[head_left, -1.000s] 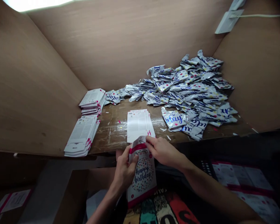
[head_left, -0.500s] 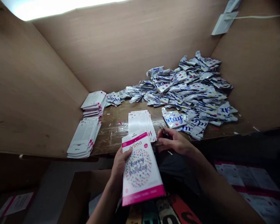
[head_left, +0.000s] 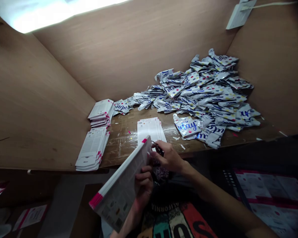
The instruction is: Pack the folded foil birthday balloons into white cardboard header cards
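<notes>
My left hand (head_left: 144, 183) grips a stack of white and pink printed packets (head_left: 124, 185), tilted so that the edges and the printed back show. Beside the top end of that stack, my right hand (head_left: 167, 155) is closed around a small dark tool (head_left: 158, 148), which looks like scissors with finger loops. Just beyond the hands, more white packets (head_left: 150, 128) lie on the brown table (head_left: 121, 132). A folded foil balloon (head_left: 187, 127) with blue lettering rests to their right.
A large heap of folded foil balloons (head_left: 208, 96) covers the table's back right. Two piles of packets (head_left: 101, 110) (head_left: 93, 145) stand at the left. Wooden panels (head_left: 129, 49) enclose the back and sides. White scraps (head_left: 182, 146) lie near the front edge.
My left hand has turned the packets from their front face to their edge and back. My right hand has moved left to the top end of the stack. The view has shifted slightly.
</notes>
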A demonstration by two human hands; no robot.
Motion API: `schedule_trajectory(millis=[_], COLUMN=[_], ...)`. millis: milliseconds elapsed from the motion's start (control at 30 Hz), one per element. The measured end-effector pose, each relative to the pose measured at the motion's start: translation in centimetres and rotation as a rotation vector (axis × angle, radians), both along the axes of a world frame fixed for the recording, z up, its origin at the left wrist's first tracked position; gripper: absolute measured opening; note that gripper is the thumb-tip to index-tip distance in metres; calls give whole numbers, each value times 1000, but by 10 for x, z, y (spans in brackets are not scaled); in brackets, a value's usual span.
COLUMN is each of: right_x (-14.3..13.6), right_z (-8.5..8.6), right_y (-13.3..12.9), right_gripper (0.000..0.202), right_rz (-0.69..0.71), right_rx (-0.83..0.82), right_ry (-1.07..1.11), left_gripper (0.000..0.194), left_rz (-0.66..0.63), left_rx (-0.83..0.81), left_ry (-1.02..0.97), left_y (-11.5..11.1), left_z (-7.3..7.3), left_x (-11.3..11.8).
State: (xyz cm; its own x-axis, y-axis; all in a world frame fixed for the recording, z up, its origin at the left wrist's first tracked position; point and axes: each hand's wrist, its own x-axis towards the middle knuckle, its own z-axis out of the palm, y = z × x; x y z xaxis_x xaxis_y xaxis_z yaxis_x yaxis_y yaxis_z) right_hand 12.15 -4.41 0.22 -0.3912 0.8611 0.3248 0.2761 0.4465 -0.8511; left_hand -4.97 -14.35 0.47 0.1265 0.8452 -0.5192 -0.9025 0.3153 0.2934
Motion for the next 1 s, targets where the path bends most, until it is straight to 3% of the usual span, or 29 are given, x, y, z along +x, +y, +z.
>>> schedule_trajectory(millis=[200, 300, 433, 500, 567, 667, 733, 800, 833, 900, 1000], right_x=[0, -7, -6, 4, 19, 46, 59, 65, 65, 61, 51], right_z=[7, 6, -4, -12, -19, -28, -34, -39, -41, -43, -39], right_y=[-5, -3, -2, -3, -5, -9, -11, -10, -9, -7, -9], right_gripper=[21, 17, 15, 21, 29, 37, 41, 48, 52, 56, 54], right_rz=[45, 15, 21, 131, 258, 298, 242, 170, 137, 84, 41], right_rx=[211, 217, 14, -140, -274, -432, -499, -528, -535, -541, -514], right_ry=[-209, -372, -436, -371, -309, -279, -254, -230, -225, -226, -214], left_gripper=[18, 21, 23, 19, 12, 33, 43, 45, 45, 53, 77], left_rz=[-28, -23, -26, -7, 12, 40, 138, 84, 8, -246, -405], left_rx=[0, 22, 60, 100, 150, 193, 323, 419, 386, 128, 50], left_ry=[20, 112, 198, 326, 530, 721, 1264, 1834, 2106, 2538, 2585], left_y=[-2, -2, -2, 7, 27, 87, 148, 220, 257, 322, 383], left_z=[-3, -6, -1, 10, 31, 79, 115, 146, 157, 168, 153], left_x=[2, 6, 2, -16, -51, -125, -173, -207, -217, -224, -217])
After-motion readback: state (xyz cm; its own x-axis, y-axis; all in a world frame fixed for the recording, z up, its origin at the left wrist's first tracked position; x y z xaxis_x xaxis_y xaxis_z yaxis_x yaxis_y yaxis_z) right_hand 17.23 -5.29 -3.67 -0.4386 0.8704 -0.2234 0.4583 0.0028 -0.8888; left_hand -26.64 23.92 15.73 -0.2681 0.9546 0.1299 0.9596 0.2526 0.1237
